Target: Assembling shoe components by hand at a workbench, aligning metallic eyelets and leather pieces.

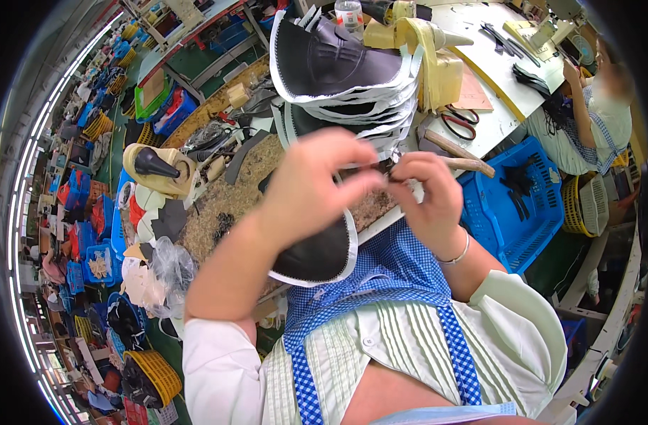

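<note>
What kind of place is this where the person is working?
Probably a shoe-making workshop. A stack of dark shoe pieces with white edges sits on the bench, both hands work on one piece, and a blue crate holds more dark parts.

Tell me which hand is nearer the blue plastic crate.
Right. The right hand is just left of the blue crate; the left hand is farther left, beyond the right hand.

I see a dark shoe upper piece (320, 255) with a white edge trim, curved like a shallow bowl, lying near the table edge and partly hidden under my left forearm. What my fingertips pinch is too small to tell.
</note>
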The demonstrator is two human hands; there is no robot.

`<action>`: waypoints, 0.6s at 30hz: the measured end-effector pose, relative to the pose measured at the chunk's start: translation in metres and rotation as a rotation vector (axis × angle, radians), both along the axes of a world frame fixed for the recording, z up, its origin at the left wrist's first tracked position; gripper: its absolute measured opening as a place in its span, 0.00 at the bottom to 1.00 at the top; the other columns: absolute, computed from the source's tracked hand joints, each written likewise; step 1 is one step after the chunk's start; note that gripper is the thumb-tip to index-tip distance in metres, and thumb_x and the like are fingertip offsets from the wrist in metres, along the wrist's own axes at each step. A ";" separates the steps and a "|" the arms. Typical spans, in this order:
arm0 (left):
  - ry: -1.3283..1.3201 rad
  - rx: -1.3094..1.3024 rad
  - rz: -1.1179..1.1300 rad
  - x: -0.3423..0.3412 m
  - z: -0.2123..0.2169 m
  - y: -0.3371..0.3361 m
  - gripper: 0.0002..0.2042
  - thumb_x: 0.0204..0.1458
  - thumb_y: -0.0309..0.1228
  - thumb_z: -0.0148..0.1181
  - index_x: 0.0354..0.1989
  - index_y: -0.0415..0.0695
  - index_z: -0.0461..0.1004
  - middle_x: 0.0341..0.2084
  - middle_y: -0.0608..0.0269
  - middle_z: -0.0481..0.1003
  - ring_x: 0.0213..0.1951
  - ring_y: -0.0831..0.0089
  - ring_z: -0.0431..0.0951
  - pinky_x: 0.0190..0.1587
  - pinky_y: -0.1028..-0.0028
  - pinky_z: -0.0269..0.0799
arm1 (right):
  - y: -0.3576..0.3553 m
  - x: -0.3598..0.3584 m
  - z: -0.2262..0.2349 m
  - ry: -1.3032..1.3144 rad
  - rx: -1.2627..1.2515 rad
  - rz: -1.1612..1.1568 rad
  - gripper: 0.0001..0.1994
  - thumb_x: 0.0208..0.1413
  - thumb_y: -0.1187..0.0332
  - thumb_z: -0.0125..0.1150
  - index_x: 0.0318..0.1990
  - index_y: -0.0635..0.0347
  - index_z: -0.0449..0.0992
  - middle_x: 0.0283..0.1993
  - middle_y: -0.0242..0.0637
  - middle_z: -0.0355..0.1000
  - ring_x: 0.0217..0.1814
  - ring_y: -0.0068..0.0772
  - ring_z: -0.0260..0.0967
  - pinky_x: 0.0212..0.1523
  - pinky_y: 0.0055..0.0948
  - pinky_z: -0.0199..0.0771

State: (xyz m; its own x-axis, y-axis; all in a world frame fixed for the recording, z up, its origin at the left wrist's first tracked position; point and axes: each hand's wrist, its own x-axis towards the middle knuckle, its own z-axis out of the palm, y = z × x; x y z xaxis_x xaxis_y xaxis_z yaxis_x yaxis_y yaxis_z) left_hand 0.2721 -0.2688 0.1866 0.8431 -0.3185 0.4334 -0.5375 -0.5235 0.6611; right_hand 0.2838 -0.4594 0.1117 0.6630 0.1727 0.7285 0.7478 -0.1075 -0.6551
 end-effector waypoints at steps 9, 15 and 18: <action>-0.300 0.695 0.691 0.183 -0.026 0.029 0.30 0.40 0.42 0.70 0.50 0.40 0.69 0.41 0.53 0.76 0.48 0.55 0.73 0.51 0.63 0.66 | -0.011 -0.014 -0.009 0.143 -0.054 0.031 0.11 0.45 0.80 0.66 0.39 0.63 0.78 0.37 0.40 0.73 0.35 0.32 0.73 0.35 0.25 0.73; -0.717 0.440 0.651 0.176 -0.017 0.033 0.27 0.35 0.32 0.73 0.45 0.41 0.67 0.29 0.57 0.76 0.35 0.56 0.74 0.43 0.61 0.67 | -0.021 -0.003 -0.017 0.354 0.083 0.118 0.10 0.45 0.81 0.65 0.37 0.63 0.79 0.38 0.38 0.73 0.37 0.26 0.73 0.36 0.22 0.74; -0.708 0.366 0.574 0.164 0.004 0.045 0.22 0.38 0.31 0.71 0.42 0.40 0.70 0.29 0.56 0.77 0.35 0.57 0.76 0.41 0.63 0.70 | -0.014 -0.003 -0.011 0.356 0.110 0.153 0.11 0.45 0.82 0.65 0.38 0.63 0.79 0.40 0.36 0.71 0.39 0.22 0.71 0.38 0.20 0.74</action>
